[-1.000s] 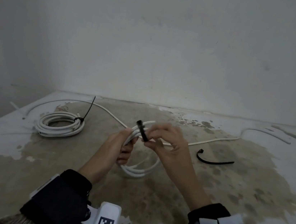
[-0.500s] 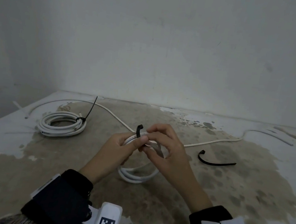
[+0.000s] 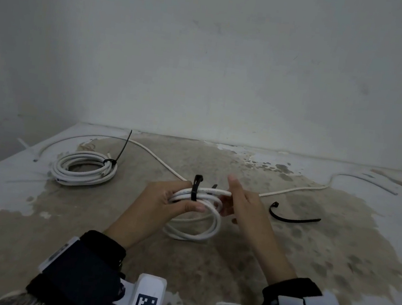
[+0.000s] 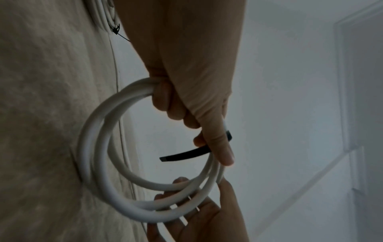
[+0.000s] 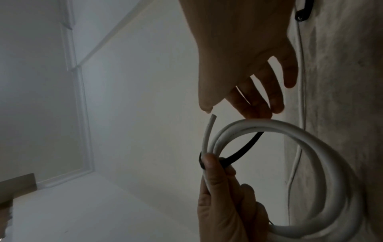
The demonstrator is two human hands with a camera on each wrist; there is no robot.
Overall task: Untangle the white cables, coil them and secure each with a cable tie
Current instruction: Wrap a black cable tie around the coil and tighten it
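Left hand [image 3: 163, 198] grips the small white coil [image 3: 196, 218] at its top, thumb on the near side and fingers curled round the strands, pinning the black cable tie [image 3: 195, 187] against the bundle. Tie is draped over the strands, head sticking up at 12 o'clock, tail hanging free inside the loop (clear in the left wrist view). Not threaded yet.

Right hand [image 3: 241, 203] sits at 3 o'clock of the coil, fingers loosely spread and straight, holding nothing; fingertips are just beside the strands, maybe brushing them. The coil's loose end [image 3: 225, 192] pokes out toward the right thumb.

Coil is held above the stained floor [image 3: 282, 265], centre of view. A finished coil [image 3: 82, 168] with its tie cinched lies at 10 o'clock. A spare tie [image 3: 291, 215] lies at 3 o'clock, and one long uncoiled cable [image 3: 292, 190] runs across the back.

Advice for this step:
- Tuck the loose end in with the other strands first, or it'll spring out of the wrap.
- Right hand reaches through the loop, takes the tail and brings it round under all strands to the head.
- Keep the left thumb on the tie so it can't slide round the coil.
- Feed the tail in ridged side inward, or it won't lock.
- Pull snug, not crushing.
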